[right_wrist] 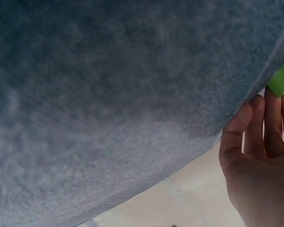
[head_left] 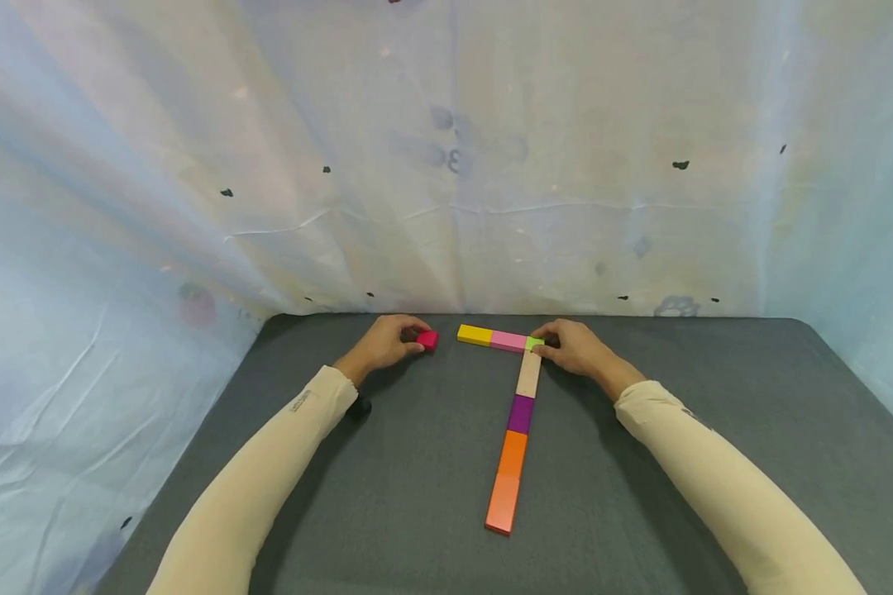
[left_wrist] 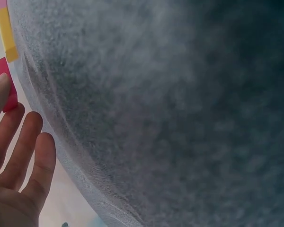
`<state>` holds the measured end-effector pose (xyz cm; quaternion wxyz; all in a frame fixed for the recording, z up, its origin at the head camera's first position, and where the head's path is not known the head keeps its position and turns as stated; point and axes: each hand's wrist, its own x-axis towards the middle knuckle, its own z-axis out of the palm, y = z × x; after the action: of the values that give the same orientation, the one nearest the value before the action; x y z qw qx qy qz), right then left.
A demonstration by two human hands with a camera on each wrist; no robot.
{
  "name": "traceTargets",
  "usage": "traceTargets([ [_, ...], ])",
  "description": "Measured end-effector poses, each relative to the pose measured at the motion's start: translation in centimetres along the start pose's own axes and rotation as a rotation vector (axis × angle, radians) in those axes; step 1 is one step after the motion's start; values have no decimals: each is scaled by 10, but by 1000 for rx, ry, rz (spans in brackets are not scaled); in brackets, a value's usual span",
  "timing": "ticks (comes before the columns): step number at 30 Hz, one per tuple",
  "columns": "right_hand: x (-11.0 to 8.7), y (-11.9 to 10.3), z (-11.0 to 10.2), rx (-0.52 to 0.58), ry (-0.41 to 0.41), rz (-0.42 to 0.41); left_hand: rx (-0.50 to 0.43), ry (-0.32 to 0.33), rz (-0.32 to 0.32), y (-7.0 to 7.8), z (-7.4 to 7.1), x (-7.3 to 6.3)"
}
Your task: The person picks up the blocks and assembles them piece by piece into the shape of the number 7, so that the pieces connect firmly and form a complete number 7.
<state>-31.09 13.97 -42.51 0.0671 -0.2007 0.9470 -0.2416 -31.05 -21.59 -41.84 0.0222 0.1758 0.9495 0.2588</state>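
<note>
Between its thumb and fingers my left hand (head_left: 389,341) pinches a red block (head_left: 427,340), just left of a row of blocks. In the left wrist view the red block (left_wrist: 4,85) lies near the end of the yellow block (left_wrist: 7,40), with a gap between. My right hand (head_left: 575,347) pinches a small green block (head_left: 533,342) at the row's corner. From there a pink block (head_left: 508,340) and a yellow block (head_left: 475,335) run left. A beige block (head_left: 528,374), a purple block (head_left: 521,414) and orange blocks (head_left: 508,479) run toward me.
The blocks lie on a dark grey cloth-covered table (head_left: 685,364). Behind it and at the sides hangs a pale curtain (head_left: 536,165). A small black object (head_left: 360,409) shows beneath the left wrist.
</note>
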Motion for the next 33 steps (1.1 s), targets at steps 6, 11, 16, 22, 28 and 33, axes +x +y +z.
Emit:
traceTargets([
  [6, -1, -1, 0, -1, 0, 0, 0, -4, -7, 0, 1, 5],
  [11, 0, -2, -1, -7, 0, -6, 6, -9, -15, 4, -1, 9],
  [16, -1, -2, -2, 1, -3, -4, 27, 0, -13, 8, -1, 13],
  [22, -3, -3, -4, 3, -5, -2, 57, -1, -23, 9, 2, 17],
  [28, -5, -4, -3, 6, -5, -2, 78, -19, -33, 15, 3, 22],
  [33, -6, -4, -2, 4, -9, -7, 110, -26, -29, 20, 6, 27],
])
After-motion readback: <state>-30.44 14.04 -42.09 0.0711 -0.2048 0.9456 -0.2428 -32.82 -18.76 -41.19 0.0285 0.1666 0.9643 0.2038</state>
